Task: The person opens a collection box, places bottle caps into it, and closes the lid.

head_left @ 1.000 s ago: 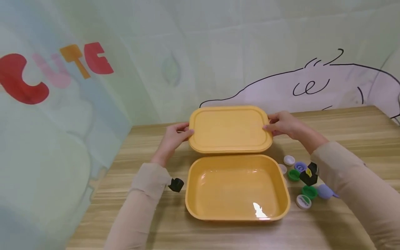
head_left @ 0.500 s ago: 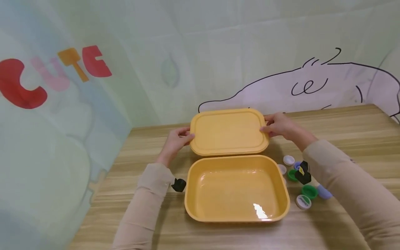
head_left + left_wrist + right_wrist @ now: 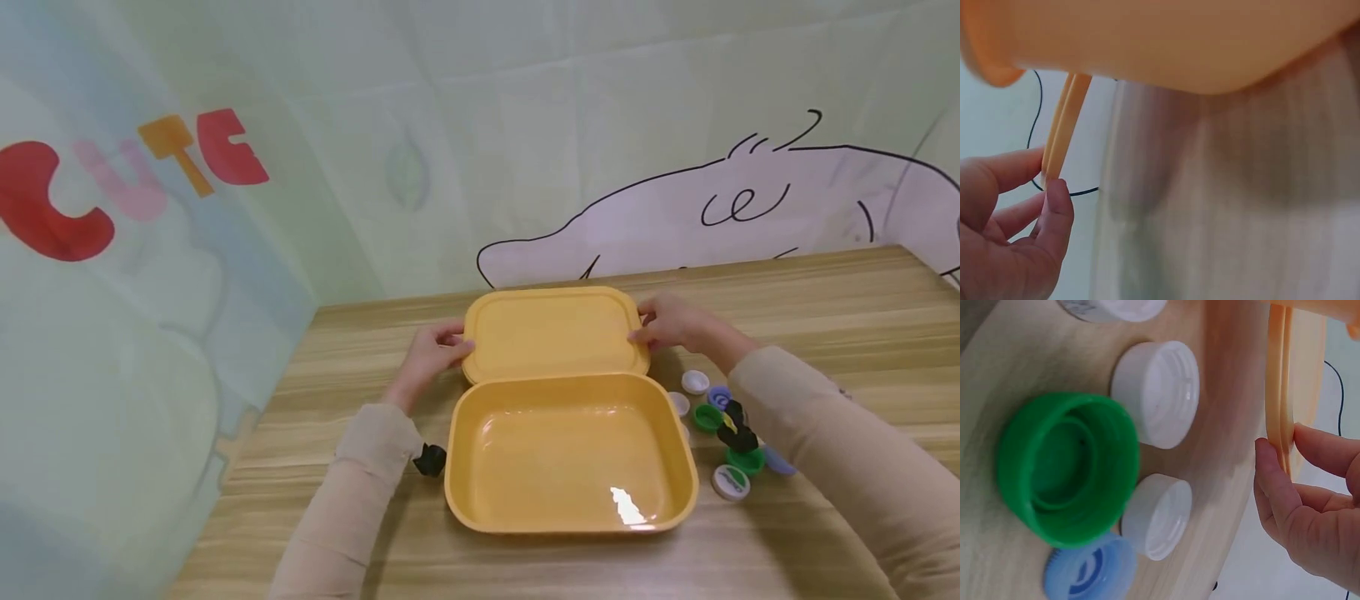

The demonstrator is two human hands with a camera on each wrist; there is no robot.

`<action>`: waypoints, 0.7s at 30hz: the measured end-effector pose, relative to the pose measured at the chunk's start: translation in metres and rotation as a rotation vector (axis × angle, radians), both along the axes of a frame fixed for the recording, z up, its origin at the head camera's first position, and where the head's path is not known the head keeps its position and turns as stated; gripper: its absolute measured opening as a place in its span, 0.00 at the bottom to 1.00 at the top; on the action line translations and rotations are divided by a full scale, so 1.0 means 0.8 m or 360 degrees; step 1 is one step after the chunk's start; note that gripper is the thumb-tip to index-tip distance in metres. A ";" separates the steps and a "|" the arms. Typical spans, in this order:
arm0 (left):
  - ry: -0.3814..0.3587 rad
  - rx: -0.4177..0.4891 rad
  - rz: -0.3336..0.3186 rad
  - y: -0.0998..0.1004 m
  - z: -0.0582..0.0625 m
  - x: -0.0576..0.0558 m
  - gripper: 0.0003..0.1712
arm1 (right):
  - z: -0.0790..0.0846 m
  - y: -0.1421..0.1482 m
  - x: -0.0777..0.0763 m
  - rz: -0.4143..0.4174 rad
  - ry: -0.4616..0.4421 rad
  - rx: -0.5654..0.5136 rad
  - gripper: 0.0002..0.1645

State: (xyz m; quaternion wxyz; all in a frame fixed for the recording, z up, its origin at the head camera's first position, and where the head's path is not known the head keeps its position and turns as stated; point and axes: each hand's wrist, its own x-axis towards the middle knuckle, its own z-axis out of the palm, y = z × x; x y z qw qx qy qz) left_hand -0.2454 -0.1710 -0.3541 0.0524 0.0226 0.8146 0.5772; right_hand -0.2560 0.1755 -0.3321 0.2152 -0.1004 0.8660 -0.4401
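Observation:
A yellow rectangular lid (image 3: pixel 553 333) with rounded corners is held behind a matching yellow container (image 3: pixel 555 467) in the head view. My left hand (image 3: pixel 431 360) pinches the lid's left end between thumb and fingers; the left wrist view shows this grip on the thin lid edge (image 3: pixel 1067 128). At the other end my right hand (image 3: pixel 671 323) pinches the lid the same way, also visible in the right wrist view. The container stands open side up with nothing inside. Its far rim hides the lid's near edge.
Several bottle caps lie right of the container, including a green cap (image 3: pixel 1066 469), a white cap (image 3: pixel 1157 394) and a blue cap (image 3: pixel 1091 569). A white-and-green cap (image 3: pixel 731 482) sits nearer. The wooden table (image 3: pixel 330 367) meets a printed wall cloth (image 3: pixel 510 167).
Both hands have lowered the lid and brought it nearer the container, so the gap seen between lid and container's far rim has closed. The container has stayed put.

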 end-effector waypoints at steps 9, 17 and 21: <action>-0.0064 -0.0086 0.0006 -0.001 -0.013 0.014 0.22 | -0.004 -0.002 0.006 0.0037 -0.0042 -0.0013 0.29; -0.0081 -0.0172 -0.0038 0.000 -0.020 0.020 0.24 | -0.013 -0.002 0.009 0.0072 -0.0133 0.0048 0.27; -0.0101 -0.0197 -0.0054 0.000 -0.024 0.019 0.25 | -0.017 -0.002 0.009 0.0072 -0.0164 0.0038 0.25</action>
